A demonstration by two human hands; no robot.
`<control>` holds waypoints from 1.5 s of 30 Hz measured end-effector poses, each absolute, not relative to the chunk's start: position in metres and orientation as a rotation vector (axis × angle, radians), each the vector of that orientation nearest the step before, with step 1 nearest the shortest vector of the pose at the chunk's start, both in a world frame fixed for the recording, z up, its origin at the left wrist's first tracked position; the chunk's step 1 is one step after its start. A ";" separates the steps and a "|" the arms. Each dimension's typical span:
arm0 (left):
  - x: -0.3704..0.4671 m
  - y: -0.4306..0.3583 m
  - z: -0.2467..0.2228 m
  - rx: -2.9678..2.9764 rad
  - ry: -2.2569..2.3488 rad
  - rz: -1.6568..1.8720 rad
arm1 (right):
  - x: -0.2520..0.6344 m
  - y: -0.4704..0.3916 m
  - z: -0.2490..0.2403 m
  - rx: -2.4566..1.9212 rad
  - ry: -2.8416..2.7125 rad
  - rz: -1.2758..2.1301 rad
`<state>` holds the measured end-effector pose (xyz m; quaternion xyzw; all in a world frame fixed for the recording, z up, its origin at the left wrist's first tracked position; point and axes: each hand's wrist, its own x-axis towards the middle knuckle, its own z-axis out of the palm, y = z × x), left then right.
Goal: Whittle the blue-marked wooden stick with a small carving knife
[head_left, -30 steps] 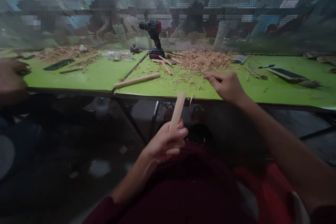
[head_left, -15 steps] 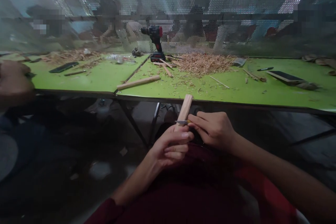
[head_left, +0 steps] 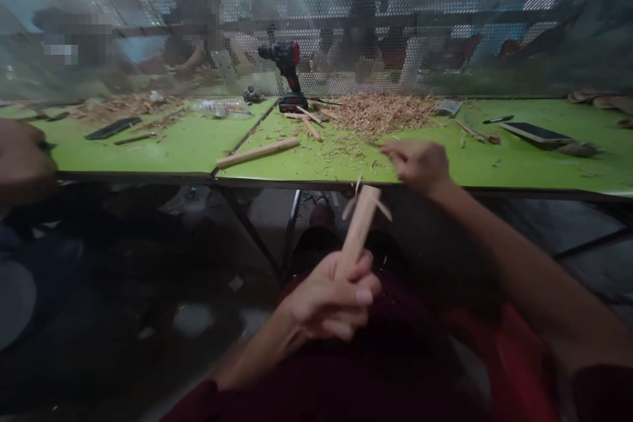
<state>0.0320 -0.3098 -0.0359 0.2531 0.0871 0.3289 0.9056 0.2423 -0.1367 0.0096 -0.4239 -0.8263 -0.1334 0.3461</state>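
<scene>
My left hand (head_left: pixel 336 297) is wrapped round the lower end of a pale wooden stick (head_left: pixel 361 221), which tilts up and away from me below the table edge. Thin shavings curl and hang in the air about the stick's far end. Higher up and to the right, my right hand (head_left: pixel 420 163) is closed, apart from the stick and over the front of the table. It grips a small knife (head_left: pixel 380 144); the blade is smeared by motion and the handle is hidden in the fingers.
On the green table (head_left: pixel 182 151) lie a second wooden stick (head_left: pixel 258 152), a heap of shavings (head_left: pixel 380 111), a pen (head_left: pixel 498 119) and a dark flat phone-like thing (head_left: pixel 537 132). A cordless drill (head_left: pixel 287 76) stands before a perforated screen. Another person's hand (head_left: pixel 24 161) is at the left.
My right hand has moved forward and up, off the stick, carrying the knife. Shavings have come loose at the stick's far end. My left hand and the stick have shifted slightly right.
</scene>
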 end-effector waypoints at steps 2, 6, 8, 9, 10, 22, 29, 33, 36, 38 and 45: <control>0.034 -0.310 -0.037 0.520 0.164 0.677 | 0.259 -0.119 0.023 -1.210 -2.049 -0.277; 0.038 -0.299 -0.046 0.379 0.126 0.770 | 0.265 -0.143 0.040 -1.232 -1.971 0.006; 0.040 -0.296 -0.051 0.333 0.136 0.773 | 0.255 -0.174 0.039 -1.166 -1.970 0.226; 0.039 -0.295 -0.053 0.321 0.147 0.777 | 0.250 -0.190 0.035 -1.129 -1.960 0.383; 0.038 -0.295 -0.055 0.318 0.158 0.782 | 0.246 -0.205 0.028 -1.089 -1.953 0.542; -0.019 -0.297 -0.075 0.437 0.212 1.133 | 0.266 -0.281 -0.124 -0.886 -2.044 1.836; -0.008 -0.304 -0.084 0.636 0.427 1.083 | 0.268 -0.289 -0.102 -1.015 -1.930 1.619; 0.003 -0.308 -0.090 0.864 0.598 0.956 | 0.268 -0.279 -0.090 -1.242 -1.603 1.488; 0.010 -0.307 -0.091 0.985 0.604 0.974 | 0.257 -0.271 -0.081 -1.255 -1.495 1.465; 0.016 -0.303 -0.091 0.992 0.644 1.053 | 0.247 -0.269 -0.077 -1.266 -1.464 1.436; 0.045 -0.292 -0.082 0.923 0.996 1.132 | 0.226 -0.275 -0.067 -1.237 -1.730 1.064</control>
